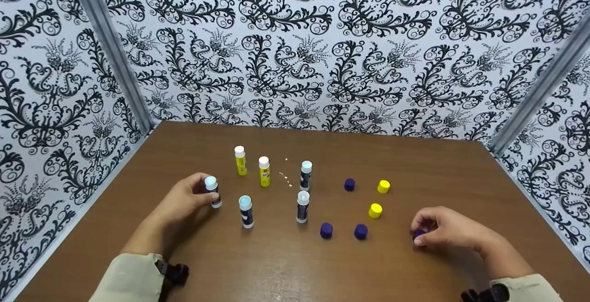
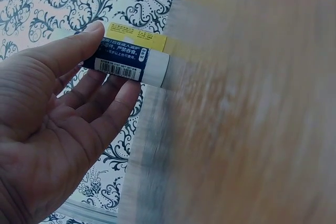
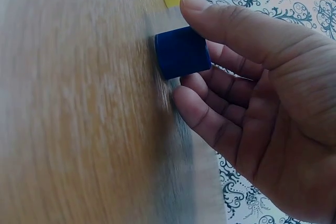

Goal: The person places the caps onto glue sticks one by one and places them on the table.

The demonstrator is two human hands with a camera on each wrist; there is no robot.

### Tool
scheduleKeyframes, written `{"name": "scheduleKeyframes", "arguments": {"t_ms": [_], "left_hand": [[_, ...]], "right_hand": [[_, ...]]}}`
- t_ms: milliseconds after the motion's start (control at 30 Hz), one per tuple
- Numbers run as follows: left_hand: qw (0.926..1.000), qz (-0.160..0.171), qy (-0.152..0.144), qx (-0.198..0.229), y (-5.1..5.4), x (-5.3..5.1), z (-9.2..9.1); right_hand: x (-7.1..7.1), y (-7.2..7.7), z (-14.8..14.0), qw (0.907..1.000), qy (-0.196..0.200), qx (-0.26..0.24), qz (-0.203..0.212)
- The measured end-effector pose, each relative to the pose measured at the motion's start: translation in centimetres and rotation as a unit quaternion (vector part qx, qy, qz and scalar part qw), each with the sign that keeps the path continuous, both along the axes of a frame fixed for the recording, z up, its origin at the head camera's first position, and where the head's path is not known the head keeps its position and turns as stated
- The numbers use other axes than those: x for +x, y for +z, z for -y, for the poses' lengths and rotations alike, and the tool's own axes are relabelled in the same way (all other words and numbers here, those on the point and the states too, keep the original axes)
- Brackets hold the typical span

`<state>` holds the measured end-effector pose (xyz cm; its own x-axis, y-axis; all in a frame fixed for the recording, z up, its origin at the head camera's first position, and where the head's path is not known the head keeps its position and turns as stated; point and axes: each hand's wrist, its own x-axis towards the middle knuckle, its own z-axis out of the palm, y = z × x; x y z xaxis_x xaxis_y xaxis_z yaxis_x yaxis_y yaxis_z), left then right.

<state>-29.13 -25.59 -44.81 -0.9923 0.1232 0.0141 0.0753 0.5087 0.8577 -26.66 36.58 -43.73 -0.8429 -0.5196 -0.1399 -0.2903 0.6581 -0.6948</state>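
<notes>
The left hand [image 1: 184,200] in the head view grips a navy glue stick [image 1: 211,185] between thumb and fingers – the stick is upright at the fingertips, long axis vertical, pale uncapped end up. Just right of that hand a second navy stick [image 1: 246,214] stands, and ahead to its right are two yellow sticks [image 1: 264,175]; farther right stand two more navy sticks [image 1: 302,210], all upright with pale ends up. The right hand [image 1: 445,230] pinches a dark blue cap [image 1: 419,234] at its fingertips, low over the table [image 1: 286,269]. Left of that hand sit two yellow caps [image 1: 375,210] and, beyond them, three loose blue caps [image 1: 361,232]

In the left wrist view the thumb lies along one side of the held stick and fingers on the other; its white base points to the tabletop, though contact is unclear

In the right wrist view the thumb presses the cap's side opposite the curled fingers – its axis runs square to the tabletop, and which end is open cannot be told
</notes>
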Motion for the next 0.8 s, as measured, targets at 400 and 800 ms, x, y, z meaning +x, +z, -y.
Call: {"name": "scheduleKeyframes", "arguments": {"t_ms": [400,800], "left_hand": [[1.0000,-0.004,0.002,-0.001,-0.03,-0.16,0.02],[0.9995,-0.015,-0.005,-0.027,-0.11,-0.15,0.26]], "right_hand": [[0.00,-0.07,-0.06,0.9999,-0.003,0.005,-0.012],[-0.19,-0.32,-0.34,0.9995,0.007,0.002,-0.030]]}}
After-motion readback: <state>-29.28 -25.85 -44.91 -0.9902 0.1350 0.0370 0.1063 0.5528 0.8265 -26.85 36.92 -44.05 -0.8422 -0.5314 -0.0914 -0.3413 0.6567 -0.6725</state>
